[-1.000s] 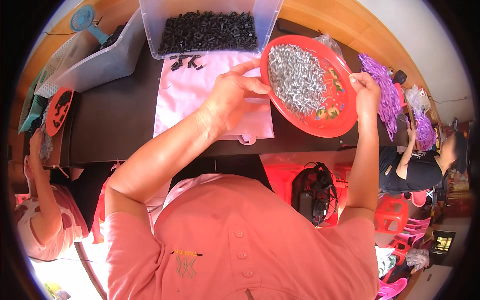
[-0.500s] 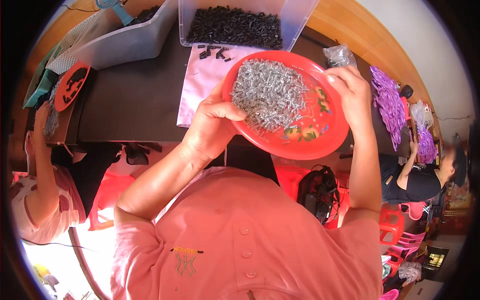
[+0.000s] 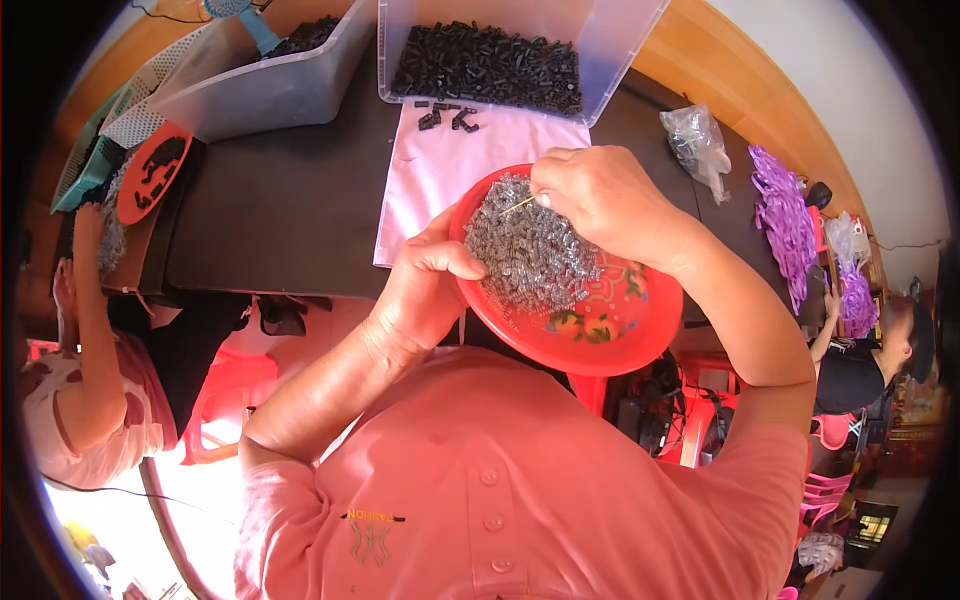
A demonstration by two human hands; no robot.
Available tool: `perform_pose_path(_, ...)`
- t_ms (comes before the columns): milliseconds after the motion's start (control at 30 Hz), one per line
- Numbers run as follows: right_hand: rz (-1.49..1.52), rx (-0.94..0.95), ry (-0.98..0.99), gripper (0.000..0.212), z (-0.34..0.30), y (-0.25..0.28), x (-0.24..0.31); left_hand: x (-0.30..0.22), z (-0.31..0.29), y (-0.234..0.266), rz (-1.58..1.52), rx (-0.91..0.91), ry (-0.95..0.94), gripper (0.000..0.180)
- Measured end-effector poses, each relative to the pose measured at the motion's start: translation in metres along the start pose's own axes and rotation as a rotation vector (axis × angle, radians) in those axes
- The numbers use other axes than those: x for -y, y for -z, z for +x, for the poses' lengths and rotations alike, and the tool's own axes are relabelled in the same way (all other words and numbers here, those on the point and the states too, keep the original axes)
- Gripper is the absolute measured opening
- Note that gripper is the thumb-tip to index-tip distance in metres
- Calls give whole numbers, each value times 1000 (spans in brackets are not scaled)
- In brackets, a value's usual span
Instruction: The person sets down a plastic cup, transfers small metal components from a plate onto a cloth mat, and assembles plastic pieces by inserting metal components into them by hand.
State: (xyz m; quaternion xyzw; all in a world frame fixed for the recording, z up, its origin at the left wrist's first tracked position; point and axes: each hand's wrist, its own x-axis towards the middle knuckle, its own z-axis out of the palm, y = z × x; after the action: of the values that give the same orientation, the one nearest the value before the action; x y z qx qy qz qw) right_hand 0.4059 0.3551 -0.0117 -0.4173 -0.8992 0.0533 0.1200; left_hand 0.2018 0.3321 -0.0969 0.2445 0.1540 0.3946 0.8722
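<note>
My left hand [image 3: 422, 285] grips the left rim of a red plate [image 3: 655, 315] with a flower pattern, thumb over the edge. A heap of small silvery metal springs [image 3: 530, 255] covers much of the plate's left side. Over the far side of the plate, my right hand [image 3: 608, 205] is closed in a pinch. A thin yellowish stick [image 3: 518, 205] pokes out from its fingers, its tip at the springs. The plate is held above the near edge of the dark table [image 3: 280, 215], tilted slightly.
A clear bin [image 3: 485, 65] of small black parts stands on a pink cloth [image 3: 420, 180], with several loose black parts in front. Left of it are a grey bin [image 3: 250, 105] and an orange-red plate [image 3: 135, 200]. Right lie a plastic bag [image 3: 697, 145] and purple straps [image 3: 785, 220]. People sit at both sides.
My right hand has left the plate's right rim and come over the springs with a thin stick. The plate, in my left hand, sits lower and closer to me.
</note>
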Motion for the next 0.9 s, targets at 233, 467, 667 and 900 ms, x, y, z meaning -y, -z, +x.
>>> perform_pose_path(233, 33, 63, -83, 10, 10, -19, -27, 2, 2, 4, -35, -30, -5, 77)
perform_pose_path(467, 3, -70, -162, 10, 9, -17, -52, 0, 2, 2, -30, -54, -10, 77)
perform_pose_path(667, 124, -5, -208, 11, 2, -2, -46, -1, 2, 4, -46, -65, -3, 77)
perform_pose_path(900, -85, -30, -122, 10, 6, -21, -53, 1, 3, 2, -38, -24, -21, 79)
